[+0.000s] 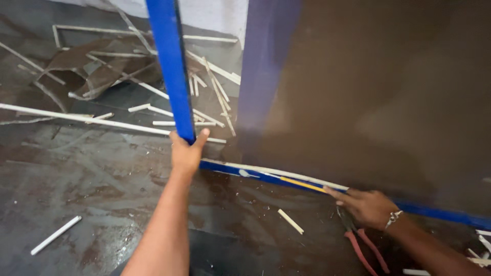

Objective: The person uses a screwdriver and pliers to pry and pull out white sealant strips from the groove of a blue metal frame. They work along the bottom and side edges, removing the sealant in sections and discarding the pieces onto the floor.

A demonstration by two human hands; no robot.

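Fingers [203,136] of the left hand [185,152] are clamped round the lower end of an upright blue frame bar [173,66], thumb on one side and the rest wrapped behind it, holding it standing on the floor [76,174]. Just right of that grip a second blue bar [266,177] runs low along the floor toward the right edge of the view, under a large dark brown panel [388,102] that fills the upper right. The right hand [367,206], with a thin bracelet at the wrist, lies flat on that low bar, its fingers stretched out and together, pressing a pale strip [286,174] and a yellow sliver [302,184] that sit along the bar's top edge; it grips nothing. Red-handled pliers [360,245] lie on the floor just beneath that hand, untouched. Judging from this, the strip is seated along part of the bar left of the hand, while the stretch to the right is hidden by the hand and cannot be judged. White offcut sticks [56,234] and a crumpled brown sheet [97,71] litter the floor toward its far left side
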